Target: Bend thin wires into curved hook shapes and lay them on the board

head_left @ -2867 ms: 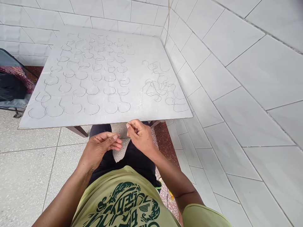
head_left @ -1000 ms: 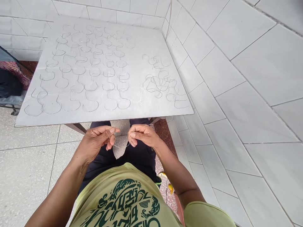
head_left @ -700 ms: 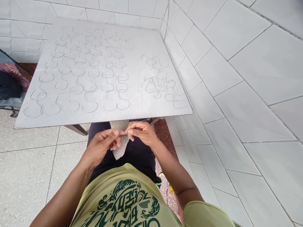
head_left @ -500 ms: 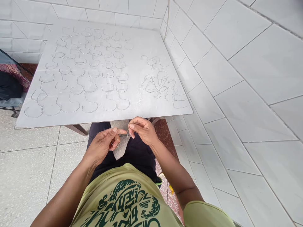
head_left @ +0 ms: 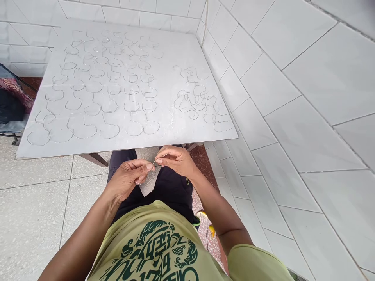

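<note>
A thin curved wire [head_left: 149, 182] hangs over my lap, in front of the table's near edge. My left hand [head_left: 129, 175] pinches it between thumb and fingers, and part of its loop shows below that hand. Close beside, my right hand [head_left: 175, 160] grips the wire's upper end, fingertips pressed together near the left thumb. On the table lie several rows of bent wires [head_left: 109, 130], many shaped like an S or a hook. A looser tangle of wires [head_left: 195, 103] lies toward the right side.
The grey-white table [head_left: 73, 150] stands just beyond my hands. A tiled wall [head_left: 281, 128] runs along its right side, another behind it. At the left edge is a dark item on a wheeled frame [head_left: 13, 105]. Under the table shows a wooden leg [head_left: 94, 159].
My hands have come closer together. The left index finger, stretched out before, has drawn in to a pinch on the wire. The right fingertips have shifted slightly left.
</note>
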`<state>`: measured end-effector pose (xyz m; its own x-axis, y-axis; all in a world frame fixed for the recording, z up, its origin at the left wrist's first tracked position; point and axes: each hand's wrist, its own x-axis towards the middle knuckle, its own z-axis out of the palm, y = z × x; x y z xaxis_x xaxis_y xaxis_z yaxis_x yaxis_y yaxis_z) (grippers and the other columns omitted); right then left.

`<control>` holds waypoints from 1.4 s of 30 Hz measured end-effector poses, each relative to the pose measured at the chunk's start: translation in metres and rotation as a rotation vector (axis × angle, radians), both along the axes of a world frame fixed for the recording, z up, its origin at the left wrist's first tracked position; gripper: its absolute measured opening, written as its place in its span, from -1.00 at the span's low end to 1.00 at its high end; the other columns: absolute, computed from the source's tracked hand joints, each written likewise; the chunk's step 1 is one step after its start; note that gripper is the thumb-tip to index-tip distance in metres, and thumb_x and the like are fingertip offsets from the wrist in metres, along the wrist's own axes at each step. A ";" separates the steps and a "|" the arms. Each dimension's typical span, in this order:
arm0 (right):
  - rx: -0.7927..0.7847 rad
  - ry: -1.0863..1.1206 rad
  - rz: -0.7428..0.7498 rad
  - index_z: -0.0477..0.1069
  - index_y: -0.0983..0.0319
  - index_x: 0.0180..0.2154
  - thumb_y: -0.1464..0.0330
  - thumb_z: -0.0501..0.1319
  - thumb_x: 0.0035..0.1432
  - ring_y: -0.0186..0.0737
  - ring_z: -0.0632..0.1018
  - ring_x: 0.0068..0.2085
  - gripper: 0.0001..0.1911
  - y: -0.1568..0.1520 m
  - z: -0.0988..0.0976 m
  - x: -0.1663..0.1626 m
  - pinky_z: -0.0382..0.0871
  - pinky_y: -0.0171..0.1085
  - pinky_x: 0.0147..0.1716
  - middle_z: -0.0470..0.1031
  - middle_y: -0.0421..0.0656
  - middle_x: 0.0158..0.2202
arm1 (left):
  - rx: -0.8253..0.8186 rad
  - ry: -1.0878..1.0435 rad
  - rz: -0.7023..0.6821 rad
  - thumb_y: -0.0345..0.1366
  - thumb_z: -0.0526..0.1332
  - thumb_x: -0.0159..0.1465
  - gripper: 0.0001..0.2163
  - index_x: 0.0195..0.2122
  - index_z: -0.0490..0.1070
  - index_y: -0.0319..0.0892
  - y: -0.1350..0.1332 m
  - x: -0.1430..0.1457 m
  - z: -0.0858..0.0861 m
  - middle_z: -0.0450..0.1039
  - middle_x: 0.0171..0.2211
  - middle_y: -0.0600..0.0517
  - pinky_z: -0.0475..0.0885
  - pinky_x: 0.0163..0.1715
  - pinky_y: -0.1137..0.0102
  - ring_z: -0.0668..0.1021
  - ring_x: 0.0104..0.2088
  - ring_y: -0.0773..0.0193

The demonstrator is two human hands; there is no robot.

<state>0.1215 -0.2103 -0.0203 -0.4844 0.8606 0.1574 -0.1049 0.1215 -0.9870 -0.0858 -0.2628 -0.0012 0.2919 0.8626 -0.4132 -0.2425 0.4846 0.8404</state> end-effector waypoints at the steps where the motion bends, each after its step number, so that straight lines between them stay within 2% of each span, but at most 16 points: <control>1: 0.016 -0.007 0.002 0.60 0.19 -0.32 0.18 0.42 0.22 -0.32 0.49 -0.41 -0.79 0.000 0.000 0.000 0.41 -0.27 -0.39 0.55 -0.17 -0.34 | -0.012 -0.026 -0.003 -0.16 0.48 0.20 -0.78 -0.38 0.60 -0.21 0.000 0.001 0.000 0.17 -0.67 0.19 0.05 -0.52 0.44 0.15 -0.60 0.47; 5: 0.043 0.017 0.008 0.63 0.18 -0.27 0.20 0.41 0.25 -0.30 0.50 -0.40 -0.82 0.000 -0.002 0.001 0.42 -0.25 -0.39 0.56 -0.15 -0.31 | -0.014 -0.081 0.002 -0.15 0.48 0.20 -0.76 -0.39 0.59 -0.23 0.000 0.002 0.000 0.22 -0.66 0.16 0.03 -0.54 0.45 0.19 -0.60 0.47; 10: 0.100 0.061 0.019 0.63 0.21 -0.25 0.25 0.41 0.27 -0.31 0.52 -0.38 -0.85 0.001 -0.005 0.002 0.42 -0.28 -0.39 0.57 -0.13 -0.31 | 0.007 -0.045 0.022 -0.17 0.49 0.20 -0.77 -0.39 0.60 -0.24 -0.001 0.002 0.001 0.32 -0.61 0.10 0.05 -0.54 0.47 0.26 -0.57 0.46; 14: 0.185 0.056 -0.020 0.62 0.22 -0.27 0.28 0.41 0.27 -0.30 0.53 -0.35 -0.86 0.002 -0.004 0.001 0.42 -0.29 -0.37 0.58 -0.13 -0.32 | 0.019 -0.045 0.034 -0.18 0.49 0.20 -0.78 -0.37 0.62 -0.25 -0.003 0.001 0.002 0.36 -0.59 0.09 0.11 -0.54 0.50 0.29 -0.56 0.46; 16: 0.179 0.064 -0.029 0.62 0.22 -0.28 0.28 0.42 0.27 -0.31 0.53 -0.36 -0.86 0.001 -0.004 0.001 0.43 -0.29 -0.38 0.58 -0.13 -0.32 | 0.028 -0.057 0.030 -0.20 0.49 0.21 -0.80 -0.31 0.64 -0.24 -0.003 0.001 0.002 0.39 -0.56 0.08 0.17 -0.53 0.51 0.32 -0.55 0.46; 18: 0.127 0.101 -0.027 0.61 0.23 -0.28 0.28 0.43 0.25 -0.34 0.51 -0.39 -0.86 0.001 -0.005 0.001 0.43 -0.31 -0.41 0.57 -0.14 -0.32 | 0.052 -0.073 0.023 -0.22 0.48 0.23 -0.81 -0.24 0.66 -0.24 -0.004 0.000 0.003 0.49 -0.45 0.02 0.28 -0.48 0.51 0.43 -0.47 0.42; 20: 0.061 0.133 -0.030 0.60 0.24 -0.27 0.28 0.43 0.24 -0.35 0.51 -0.41 -0.85 0.002 -0.008 0.003 0.45 -0.31 -0.40 0.57 -0.15 -0.30 | 0.068 -0.106 -0.001 -0.21 0.45 0.26 -0.79 -0.16 0.66 -0.23 -0.006 0.000 0.003 0.59 -0.26 -0.09 0.40 -0.39 0.48 0.56 -0.33 0.32; 22: 0.010 0.145 -0.037 0.59 0.24 -0.24 0.27 0.43 0.25 -0.33 0.55 -0.36 -0.83 0.002 -0.011 0.004 0.48 -0.30 -0.38 0.59 -0.13 -0.28 | 0.057 -0.153 -0.045 -0.18 0.42 0.30 -0.74 -0.06 0.64 -0.21 -0.009 -0.001 0.004 0.63 -0.14 -0.15 0.47 -0.37 0.45 0.62 -0.27 0.24; 25: -0.027 0.190 -0.026 0.56 0.25 -0.21 0.27 0.41 0.27 -0.26 0.61 -0.25 -0.82 0.003 -0.014 0.005 0.50 -0.30 -0.35 0.63 -0.08 -0.20 | 0.004 -0.179 -0.104 -0.17 0.39 0.33 -0.71 -0.01 0.61 -0.20 -0.014 0.001 0.004 0.62 -0.31 -0.09 0.43 -0.54 0.49 0.60 -0.46 0.31; 29: -0.076 0.305 0.072 0.46 0.24 -0.22 0.27 0.37 0.32 -0.23 0.64 -0.26 -0.82 0.002 -0.013 0.003 0.50 -0.28 -0.36 0.66 -0.05 -0.16 | -0.022 -0.160 -0.121 -0.20 0.39 0.33 -0.79 -0.12 0.62 -0.23 -0.017 0.003 0.004 0.51 -0.49 0.05 0.37 -0.65 0.55 0.49 -0.61 0.42; 32: -0.103 0.349 0.150 0.39 0.23 -0.23 0.25 0.33 0.36 -0.23 0.64 -0.31 -0.79 0.002 -0.012 0.001 0.52 -0.25 -0.37 0.66 -0.06 -0.20 | -0.045 -0.166 -0.147 -0.20 0.39 0.33 -0.81 -0.17 0.60 -0.24 -0.017 0.002 0.005 0.50 -0.51 0.06 0.37 -0.68 0.56 0.49 -0.63 0.43; 37: -0.069 0.362 0.217 0.39 0.22 -0.22 0.28 0.34 0.35 -0.23 0.63 -0.30 -0.81 0.001 -0.012 0.007 0.55 -0.22 -0.31 0.65 -0.09 -0.26 | -0.104 -0.185 -0.176 -0.23 0.42 0.30 -0.80 -0.13 0.56 -0.21 -0.017 -0.005 0.012 0.53 -0.53 0.07 0.40 -0.70 0.55 0.51 -0.66 0.39; 42: -0.073 0.349 0.260 0.40 0.21 -0.25 0.30 0.35 0.34 -0.21 0.64 -0.29 -0.83 -0.002 -0.012 0.015 0.56 -0.17 -0.27 0.65 -0.09 -0.27 | -0.073 -0.164 -0.163 -0.23 0.43 0.29 -0.82 -0.20 0.54 -0.21 -0.019 -0.007 0.018 0.56 -0.52 0.05 0.45 -0.67 0.52 0.55 -0.65 0.35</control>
<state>0.1363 -0.2118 -0.0320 -0.6150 0.7318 0.2936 -0.4513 -0.0213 -0.8921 -0.0925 -0.2815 0.0165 0.4929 0.7682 -0.4086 -0.2869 0.5868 0.7572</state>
